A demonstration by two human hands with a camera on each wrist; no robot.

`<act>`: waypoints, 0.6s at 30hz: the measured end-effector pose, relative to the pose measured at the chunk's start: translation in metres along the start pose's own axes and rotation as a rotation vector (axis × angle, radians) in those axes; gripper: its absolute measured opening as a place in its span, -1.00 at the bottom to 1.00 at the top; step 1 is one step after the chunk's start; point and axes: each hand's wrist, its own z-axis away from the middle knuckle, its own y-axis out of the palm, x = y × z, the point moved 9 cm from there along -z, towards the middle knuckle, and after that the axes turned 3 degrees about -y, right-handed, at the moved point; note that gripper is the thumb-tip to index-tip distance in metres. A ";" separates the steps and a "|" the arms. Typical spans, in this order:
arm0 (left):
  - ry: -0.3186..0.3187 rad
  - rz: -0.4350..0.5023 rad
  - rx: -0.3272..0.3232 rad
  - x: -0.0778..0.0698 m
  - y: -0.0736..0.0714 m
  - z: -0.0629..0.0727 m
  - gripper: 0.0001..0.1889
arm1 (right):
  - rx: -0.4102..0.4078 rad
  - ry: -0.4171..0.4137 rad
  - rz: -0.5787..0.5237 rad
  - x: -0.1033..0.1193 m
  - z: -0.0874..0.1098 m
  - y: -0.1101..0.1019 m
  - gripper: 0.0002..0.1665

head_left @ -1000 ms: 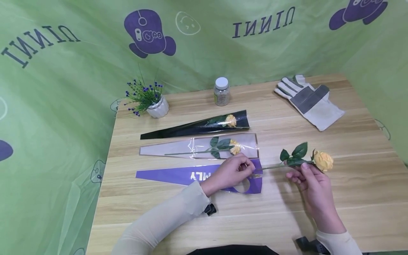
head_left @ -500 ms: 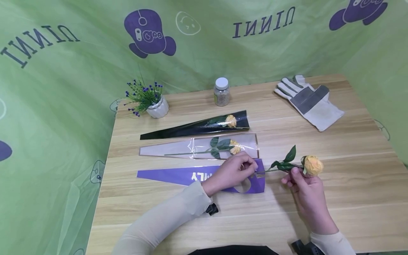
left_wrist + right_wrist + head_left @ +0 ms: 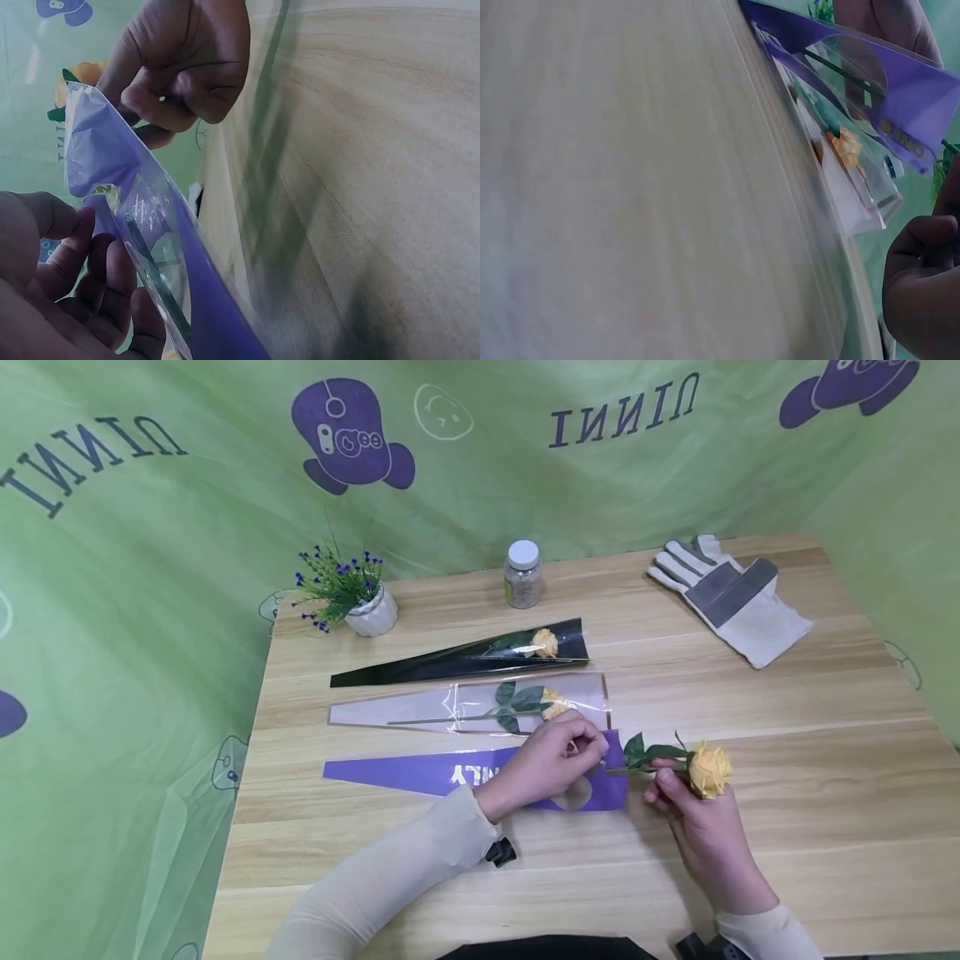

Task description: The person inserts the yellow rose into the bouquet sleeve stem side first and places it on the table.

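In the head view, my right hand [image 3: 708, 843] grips a yellow artificial rose [image 3: 709, 770] with green leaves by its stem, just below the bloom. The stem's lower part runs into the wide mouth of a purple flower sleeve [image 3: 405, 772] with a clear window. My left hand [image 3: 543, 767] pinches the sleeve's rim near that mouth. Through the clear film the left wrist view shows the green stem [image 3: 159, 274] inside; bloom and leaves are outside. The right wrist view has the sleeve's mouth [image 3: 922, 97] lifted off the table, with part of my right hand [image 3: 922, 292] beside it.
Behind lie a clear sleeve [image 3: 405, 712] and a black sleeve [image 3: 420, 668], each with a yellow rose in it. Farther back stand a potted plant [image 3: 372, 612] and a white-capped jar [image 3: 523, 578]. A work glove [image 3: 738, 602] rests at the back right of the wooden table [image 3: 847, 793].
My right hand has moved left with the rose, and more of the stem has gone into the purple sleeve. The left hand has stayed at the rim; the sleeve's mouth has shifted slightly right.
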 end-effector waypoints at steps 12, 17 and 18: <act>-0.006 0.013 -0.013 -0.003 -0.005 0.000 -0.86 | 0.177 -0.098 0.016 0.013 0.000 0.016 -0.69; 0.012 0.015 -0.022 -0.005 -0.005 0.001 -0.86 | 0.135 -0.053 0.138 0.008 0.000 0.014 -0.73; 0.017 0.012 -0.022 -0.006 -0.005 0.001 -0.86 | 0.132 -0.027 0.173 0.005 0.000 0.013 -0.74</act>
